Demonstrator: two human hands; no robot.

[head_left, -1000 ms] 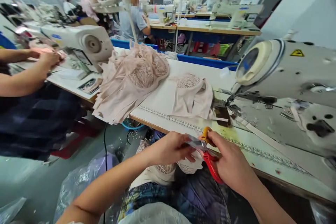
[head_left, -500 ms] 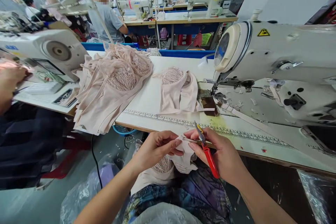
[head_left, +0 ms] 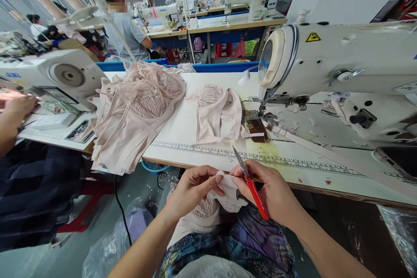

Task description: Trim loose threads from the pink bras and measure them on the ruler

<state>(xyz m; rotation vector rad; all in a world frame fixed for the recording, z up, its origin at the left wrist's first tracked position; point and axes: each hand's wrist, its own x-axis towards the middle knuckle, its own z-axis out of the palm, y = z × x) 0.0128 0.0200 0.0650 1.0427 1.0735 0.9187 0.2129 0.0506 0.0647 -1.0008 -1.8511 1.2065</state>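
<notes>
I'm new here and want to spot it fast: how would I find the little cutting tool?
Start at the big white sewing machine on the right, then drop to the table's near edge. There the right hand holds small snips; their red handle stands out among pale pink cloth.

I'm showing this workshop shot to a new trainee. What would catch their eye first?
Probably the red-handled snips in the right hand at bottom centre, blades pointing up, beside the left hand pinching a pale lace garment over the lap. Next, the big white sewing machine on the right and the heap of pink lace pieces hanging over the table's left edge.
</notes>
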